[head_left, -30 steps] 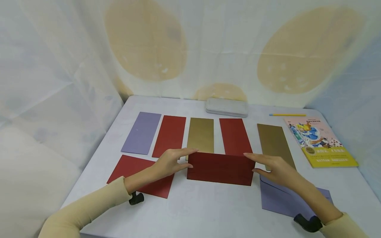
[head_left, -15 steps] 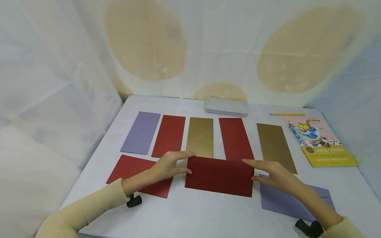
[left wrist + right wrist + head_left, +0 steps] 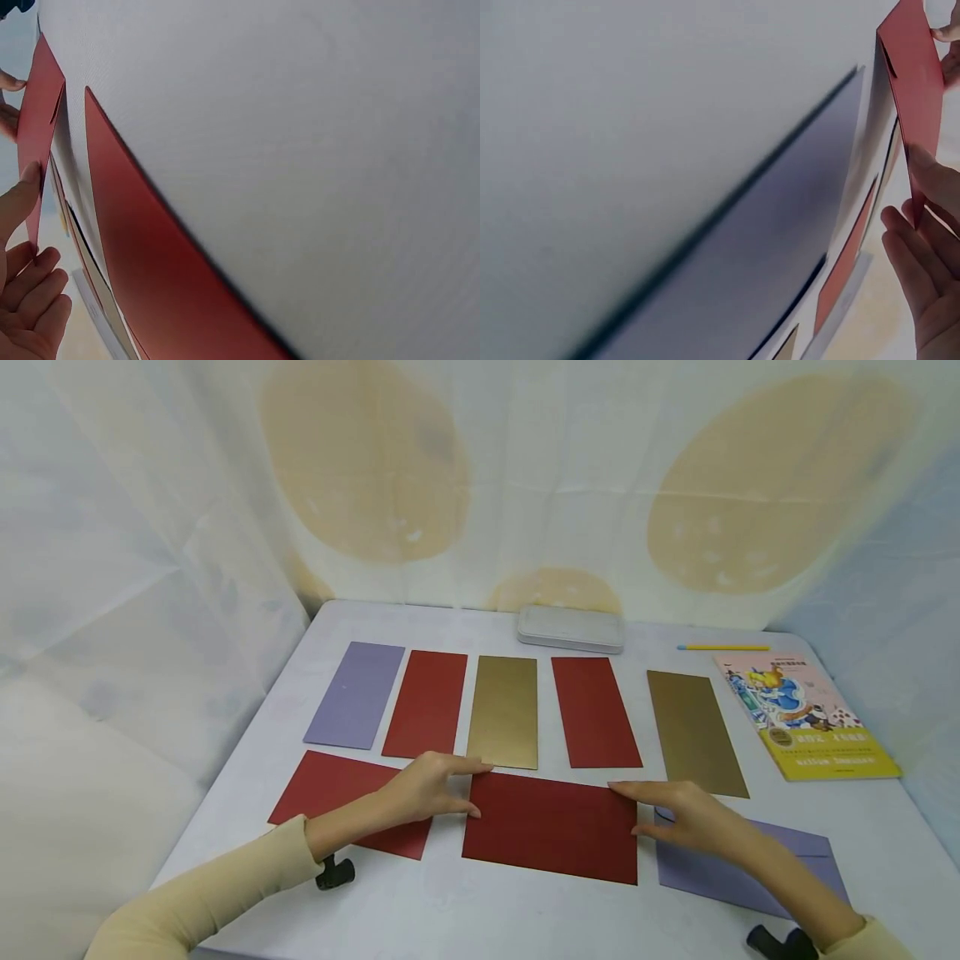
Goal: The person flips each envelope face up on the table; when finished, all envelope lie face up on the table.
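Observation:
Between both hands is a red envelope (image 3: 551, 827), held sideways near the front middle of the table. My left hand (image 3: 431, 789) pinches its left end between thumb and fingers, and my right hand (image 3: 690, 814) pinches the right end the same way. Both wrist views show the held envelope (image 3: 37, 120) lifted off the tabletop, with a dark slit along its near edge. Another red envelope (image 3: 322, 785) lies under my left forearm. Beneath my right hand and forearm lies a purple envelope (image 3: 798, 852), partly covered, with a flap line near its right end.
Behind the hands lies a row: purple (image 3: 356, 693), red (image 3: 426, 702), gold (image 3: 504, 710), red (image 3: 596, 710) and gold (image 3: 697, 731) envelopes. A grey flat case (image 3: 570, 628) sits at the back edge. A yellow pencil (image 3: 723, 647) and an illustrated book (image 3: 806, 714) lie at the right.
Both hands have brought the held red envelope toward the front edge and tilted it, so more of its face shows. The near ends of the middle row envelopes are now uncovered.

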Motion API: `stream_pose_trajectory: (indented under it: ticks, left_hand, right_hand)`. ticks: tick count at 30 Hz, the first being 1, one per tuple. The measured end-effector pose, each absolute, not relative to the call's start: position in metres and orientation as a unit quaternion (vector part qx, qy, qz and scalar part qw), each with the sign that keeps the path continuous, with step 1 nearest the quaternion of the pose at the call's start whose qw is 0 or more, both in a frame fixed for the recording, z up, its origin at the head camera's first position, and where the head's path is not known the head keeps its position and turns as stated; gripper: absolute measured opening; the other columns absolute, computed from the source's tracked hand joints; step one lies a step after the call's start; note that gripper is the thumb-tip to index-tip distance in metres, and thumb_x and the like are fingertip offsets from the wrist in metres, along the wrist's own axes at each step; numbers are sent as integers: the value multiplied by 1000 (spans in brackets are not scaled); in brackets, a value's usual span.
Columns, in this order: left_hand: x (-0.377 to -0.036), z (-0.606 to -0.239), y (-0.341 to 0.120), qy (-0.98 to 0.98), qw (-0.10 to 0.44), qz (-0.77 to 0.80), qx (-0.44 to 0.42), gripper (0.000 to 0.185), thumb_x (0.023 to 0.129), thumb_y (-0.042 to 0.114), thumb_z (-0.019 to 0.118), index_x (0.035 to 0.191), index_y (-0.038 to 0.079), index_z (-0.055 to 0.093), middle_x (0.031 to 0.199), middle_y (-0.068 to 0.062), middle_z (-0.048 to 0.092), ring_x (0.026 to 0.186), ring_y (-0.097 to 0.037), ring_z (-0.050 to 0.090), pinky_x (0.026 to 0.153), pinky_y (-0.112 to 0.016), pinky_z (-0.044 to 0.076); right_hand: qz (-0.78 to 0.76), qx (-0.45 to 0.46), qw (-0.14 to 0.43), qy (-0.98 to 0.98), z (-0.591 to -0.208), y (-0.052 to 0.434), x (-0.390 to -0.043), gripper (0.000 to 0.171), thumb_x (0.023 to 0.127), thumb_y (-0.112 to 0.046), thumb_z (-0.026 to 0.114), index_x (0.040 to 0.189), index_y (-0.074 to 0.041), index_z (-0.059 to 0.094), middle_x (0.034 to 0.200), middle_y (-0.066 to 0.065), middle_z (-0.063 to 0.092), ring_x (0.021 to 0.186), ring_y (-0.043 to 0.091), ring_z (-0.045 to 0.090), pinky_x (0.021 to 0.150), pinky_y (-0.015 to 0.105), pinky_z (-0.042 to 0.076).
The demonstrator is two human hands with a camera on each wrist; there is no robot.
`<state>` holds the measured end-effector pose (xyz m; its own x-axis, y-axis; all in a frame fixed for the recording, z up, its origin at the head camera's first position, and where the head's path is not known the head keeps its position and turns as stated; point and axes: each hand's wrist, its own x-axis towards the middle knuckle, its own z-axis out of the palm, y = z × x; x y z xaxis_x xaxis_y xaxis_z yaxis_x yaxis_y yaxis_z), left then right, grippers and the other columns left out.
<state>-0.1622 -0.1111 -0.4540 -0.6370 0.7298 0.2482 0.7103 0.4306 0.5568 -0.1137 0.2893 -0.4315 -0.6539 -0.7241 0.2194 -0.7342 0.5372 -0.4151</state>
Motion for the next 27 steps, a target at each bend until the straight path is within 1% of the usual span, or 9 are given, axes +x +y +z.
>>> stream_pose_trajectory:
  ticks: [2, 7, 12, 17, 22, 27]
  left_hand:
    - [-161, -454, -111, 851, 31, 314, 420, 60, 72, 33, 85, 125, 13, 66, 122, -1, 65, 115, -12, 59, 90, -23, 47]
    - [-159, -455, -109, 859, 67, 302, 408, 58, 73, 35, 85, 124, 13, 67, 118, 2, 67, 110, -7, 61, 88, -22, 48]
    - [-158, -457, -108, 861, 83, 300, 403, 58, 73, 35, 84, 123, 11, 67, 117, 4, 67, 109, -5, 60, 88, -21, 48]
    - [-158, -459, -109, 861, 84, 301, 402, 58, 74, 35, 84, 124, 10, 67, 118, 4, 67, 110, -6, 60, 89, -22, 47]
    - [-158, -459, -111, 861, 79, 297, 405, 58, 75, 35, 83, 125, 11, 67, 120, 3, 66, 112, -8, 59, 92, -25, 47]
    - [-156, -457, -114, 860, 70, 295, 411, 59, 77, 38, 81, 127, 11, 65, 125, 2, 63, 120, -11, 56, 96, -27, 45]
  right_hand:
    - [240, 419, 1, -875, -434, 289, -113, 64, 70, -7, 85, 130, -3, 60, 122, 10, 65, 105, 27, 65, 77, 31, 55]
    - [228, 405, -38, -885, -436, 288, -110, 60, 74, -11, 83, 129, -4, 61, 123, 7, 65, 109, 25, 64, 81, 33, 54]
    - [215, 385, -72, -895, -435, 287, -108, 56, 79, -17, 81, 130, -6, 61, 125, 5, 64, 111, 24, 62, 83, 34, 53]
    - [205, 375, -78, -901, -437, 287, -107, 57, 80, -20, 80, 131, -6, 60, 126, 5, 63, 112, 23, 62, 84, 35, 53]
    - [204, 360, -89, -906, -439, 287, -107, 60, 78, -18, 81, 133, -7, 59, 128, 5, 62, 115, 25, 60, 85, 35, 52]
    - [202, 366, -69, -906, -439, 288, -105, 63, 77, -20, 82, 133, -8, 59, 127, 4, 63, 114, 25, 61, 84, 36, 53]
